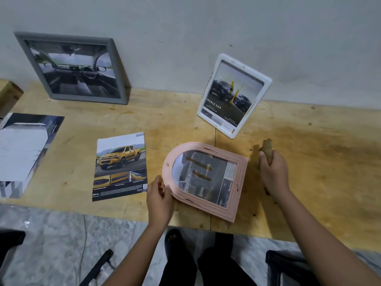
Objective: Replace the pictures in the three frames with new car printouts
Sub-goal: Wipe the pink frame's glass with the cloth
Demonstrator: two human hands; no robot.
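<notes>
A pink arched frame [239, 182] lies flat near the table's front edge, with a car picture behind its glass. My left hand [159, 198] grips its rounded left end. To the right of the frame, my right hand [274, 172] holds a brown, blurred piece, possibly the frame's backing [267, 146], on edge on the table. A printout of a yellow pickup [120, 167] lies flat left of the pink frame. A white frame [266, 87] with a car picture stands against the wall. A grey frame [118, 67] with a car-interior picture leans at the back left.
More car brochures [24, 149] lie at the table's left end, next to a wooden block [9, 96]. The wooden table [319, 162] runs along a grey wall. Dark chair parts [288, 265] and my feet show below the front edge.
</notes>
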